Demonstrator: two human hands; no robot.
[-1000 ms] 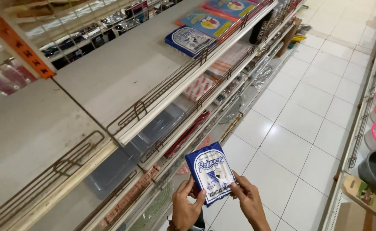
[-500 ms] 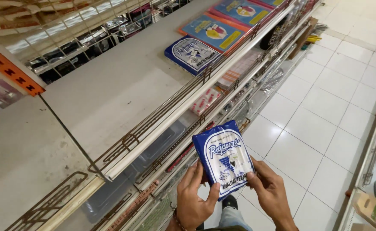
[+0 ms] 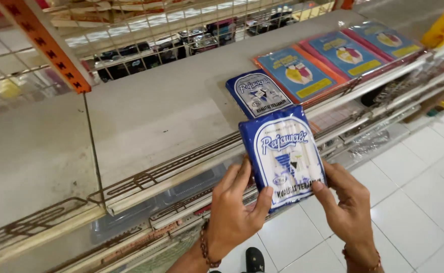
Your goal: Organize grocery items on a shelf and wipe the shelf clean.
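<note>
Packet (image 3: 283,154) between both hands

Left hand (image 3: 234,212), right hand (image 3: 347,207): closed grip.

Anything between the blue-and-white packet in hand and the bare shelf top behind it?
Nothing visible blocks it. Both the left hand and right hand hold the blue-and-white packet above the shelf's front edge. The only obstacle is the low wire rail along the shelf top; a matching packet lies just behind.

The blue-and-white packet (image 3: 284,156) hides part of the shelf rail (image 3: 171,169); a shoe (image 3: 255,260) is cut off below.
</note>
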